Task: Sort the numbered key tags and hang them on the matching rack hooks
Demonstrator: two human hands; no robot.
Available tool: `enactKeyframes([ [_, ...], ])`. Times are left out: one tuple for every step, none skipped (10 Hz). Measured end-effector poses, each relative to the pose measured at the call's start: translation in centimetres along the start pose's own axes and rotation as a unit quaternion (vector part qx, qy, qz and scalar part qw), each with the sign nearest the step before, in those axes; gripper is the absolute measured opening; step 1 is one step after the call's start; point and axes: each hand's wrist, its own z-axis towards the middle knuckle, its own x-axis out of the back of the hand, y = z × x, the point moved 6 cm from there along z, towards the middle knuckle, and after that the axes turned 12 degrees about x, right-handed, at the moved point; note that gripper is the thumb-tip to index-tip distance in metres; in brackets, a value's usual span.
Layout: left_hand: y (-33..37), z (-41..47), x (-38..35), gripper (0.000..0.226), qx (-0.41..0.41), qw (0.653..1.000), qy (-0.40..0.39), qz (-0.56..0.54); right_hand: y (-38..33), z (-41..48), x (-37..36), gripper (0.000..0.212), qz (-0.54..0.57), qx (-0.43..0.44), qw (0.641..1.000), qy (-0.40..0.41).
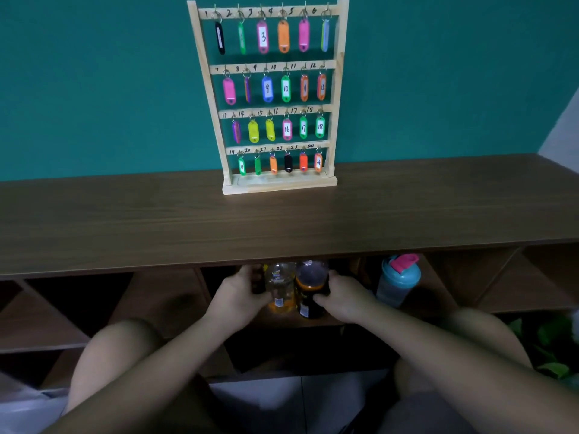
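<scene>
A wooden key rack [340,89] stands upright at the back of the brown table [125,220], against the teal wall. It has four numbered rows of hooks, and a coloured key tag hangs on every hook; tag 3 [263,36] and tag 16 [287,129] face me, while some others are turned edge-on. Both my hands are under the table's front edge, in a shelf compartment. My left hand [238,292] curls round a clear bottle [279,289] of orange liquid. My right hand [341,299] curls round a dark bottle [310,292] beside it. Neither hand holds a tag.
A blue shaker bottle with a pink lid [398,280] stands in the compartment to the right. Open wooden shelf compartments [156,302] run under the table. My knees are below, and green leaves [551,346] show at the far right.
</scene>
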Motion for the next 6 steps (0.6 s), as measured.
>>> enactKeyframes([
  [-0.4, -0.2, -0.2, 0.069, 0.025, 0.998, -0.048, 0.009, 0.4, 0.4, -0.6, 0.074, 0.076, -0.018, 0.997, -0.008],
  [-0.1, -0.5, -1.2, 0.062, 0.041, 0.996, -0.073, 0.005, 0.5, 0.9, -1.7, 0.084, 0.138, -0.043, 0.989, 0.024],
  [0.2, -0.6, -1.7, 0.058, 0.034, 0.997, -0.064, -0.003, 0.6, 1.1, -2.4, 0.073, 0.164, -0.051, 0.984, 0.055],
  [0.0, -0.9, -1.7, 0.06, 0.028, 0.997, -0.073, 0.004, 1.1, 1.0, -2.2, 0.064, 0.163, -0.066, 0.982, 0.07],
  [0.5, -1.3, -1.0, 0.05, -0.006, 0.997, -0.064, 0.032, 1.7, 1.2, -2.5, 0.073, 0.186, -0.073, 0.977, 0.07],
  [1.7, -2.7, 0.7, 0.043, -0.066, 0.996, -0.018, 0.05, 0.8, 0.2, -2.0, 0.071, 0.165, -0.048, 0.984, 0.053],
])
